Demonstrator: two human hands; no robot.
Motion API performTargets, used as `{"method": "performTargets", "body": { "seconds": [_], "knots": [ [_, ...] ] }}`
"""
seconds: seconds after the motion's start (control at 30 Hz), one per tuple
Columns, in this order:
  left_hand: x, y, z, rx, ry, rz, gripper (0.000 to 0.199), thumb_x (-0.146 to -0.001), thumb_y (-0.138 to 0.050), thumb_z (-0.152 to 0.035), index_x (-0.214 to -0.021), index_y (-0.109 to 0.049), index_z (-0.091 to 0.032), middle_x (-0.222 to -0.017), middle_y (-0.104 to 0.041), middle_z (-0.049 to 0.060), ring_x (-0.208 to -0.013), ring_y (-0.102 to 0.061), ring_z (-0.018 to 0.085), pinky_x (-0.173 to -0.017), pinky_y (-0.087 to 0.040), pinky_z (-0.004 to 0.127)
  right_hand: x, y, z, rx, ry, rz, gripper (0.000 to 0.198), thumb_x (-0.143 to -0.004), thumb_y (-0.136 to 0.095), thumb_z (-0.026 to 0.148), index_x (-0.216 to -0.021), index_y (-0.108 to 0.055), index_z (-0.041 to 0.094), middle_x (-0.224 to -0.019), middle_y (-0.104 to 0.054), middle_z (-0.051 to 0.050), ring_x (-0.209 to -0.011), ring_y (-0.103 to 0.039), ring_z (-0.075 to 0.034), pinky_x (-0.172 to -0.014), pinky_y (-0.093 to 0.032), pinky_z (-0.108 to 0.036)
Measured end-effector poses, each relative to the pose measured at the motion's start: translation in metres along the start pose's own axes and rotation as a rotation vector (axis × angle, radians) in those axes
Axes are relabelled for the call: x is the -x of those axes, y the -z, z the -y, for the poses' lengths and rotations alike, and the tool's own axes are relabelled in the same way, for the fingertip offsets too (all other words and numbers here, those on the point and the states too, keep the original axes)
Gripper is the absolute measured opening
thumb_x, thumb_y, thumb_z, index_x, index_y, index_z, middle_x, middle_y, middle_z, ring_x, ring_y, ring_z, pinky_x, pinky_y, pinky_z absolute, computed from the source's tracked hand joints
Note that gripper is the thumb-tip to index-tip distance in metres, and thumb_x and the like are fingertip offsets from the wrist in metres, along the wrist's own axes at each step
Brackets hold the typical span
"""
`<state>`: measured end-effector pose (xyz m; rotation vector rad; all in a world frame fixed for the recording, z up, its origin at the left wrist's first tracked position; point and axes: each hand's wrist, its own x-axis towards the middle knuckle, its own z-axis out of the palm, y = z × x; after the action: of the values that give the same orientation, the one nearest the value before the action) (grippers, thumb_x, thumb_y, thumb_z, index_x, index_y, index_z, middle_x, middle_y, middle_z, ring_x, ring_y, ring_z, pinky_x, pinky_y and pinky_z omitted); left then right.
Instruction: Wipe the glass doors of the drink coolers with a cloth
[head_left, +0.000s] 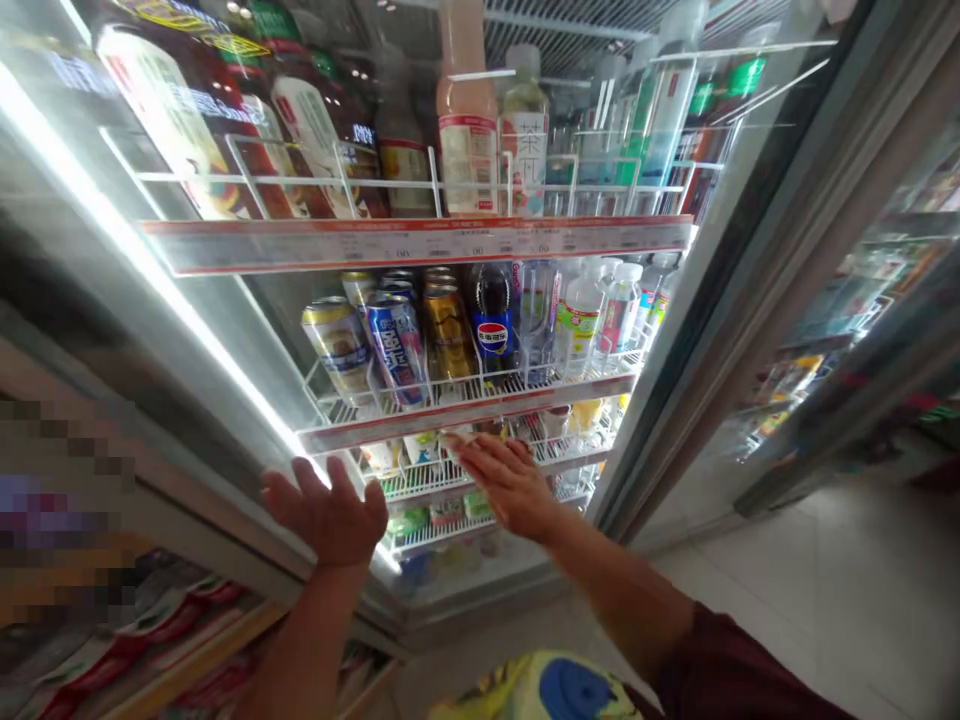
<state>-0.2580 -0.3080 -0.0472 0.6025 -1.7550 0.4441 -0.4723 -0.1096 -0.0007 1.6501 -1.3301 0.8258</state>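
Note:
My left hand (326, 510) is raised with its fingers spread, and nothing is in it. It is close to the left edge of a lit drinks fridge. Further right, my right hand (510, 485) reaches forward in front of the lower shelves, fingers stretched out and together. A pale patch shows by its fingertips; I cannot make out what it is. Reflections suggest glass between me and the drinks; whether either hand touches it cannot be seen. Above the hands, a shelf holds a blue can (396, 350), gold cans (450, 335) and a dark cola bottle (493, 325).
The top shelf carries large bottles behind a wire rail and a price strip (420, 240). At right is a metal door frame (720, 260), with tiled floor (817, 590) beyond. Red-and-white packages (172, 620) lie at lower left. A yellow-and-blue thing (574, 690) is below me.

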Motion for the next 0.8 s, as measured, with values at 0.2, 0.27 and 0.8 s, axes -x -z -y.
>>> {"method": "performTargets", "body": {
  "seconds": [0.2, 0.27, 0.8],
  "knots": [
    [-0.001, 0.000, 0.000, 0.005, 0.021, 0.010, 0.085, -0.100, -0.058, -0.037, -0.174, -0.018, -0.027, -0.180, -0.015, 0.020, -0.169, 0.002, 0.045, -0.129, -0.009, 0.081, -0.056, 0.043, -0.088, 0.157, -0.408, -0.521, 0.070, -0.106, -0.045, 0.011, -0.170, -0.036, 0.036, -0.174, -0.045, -0.003, -0.166, -0.035, -0.030, -0.131, -0.040, -0.061],
    [0.000, -0.001, 0.002, 0.003, 0.005, 0.003, 0.086, -0.099, -0.058, -0.035, -0.175, -0.016, -0.028, -0.181, -0.014, 0.019, -0.169, 0.002, 0.044, -0.129, -0.008, 0.081, -0.073, 0.042, -0.085, 0.193, -0.419, -0.562, 0.069, -0.107, -0.043, 0.011, -0.171, -0.035, 0.035, -0.173, -0.045, -0.004, -0.165, -0.036, -0.031, -0.130, -0.042, -0.063],
    [-0.006, 0.005, 0.000, 0.029, 0.029, -0.040, 0.090, -0.091, -0.068, -0.033, -0.172, -0.028, -0.032, -0.171, -0.031, 0.021, -0.166, -0.014, 0.049, -0.124, -0.021, 0.085, -0.101, 0.041, -0.066, 0.108, -0.405, -0.476, 0.076, -0.107, -0.040, 0.014, -0.174, -0.020, 0.044, -0.169, -0.050, -0.001, -0.164, -0.039, -0.033, -0.131, -0.042, -0.066]
  ]
}}
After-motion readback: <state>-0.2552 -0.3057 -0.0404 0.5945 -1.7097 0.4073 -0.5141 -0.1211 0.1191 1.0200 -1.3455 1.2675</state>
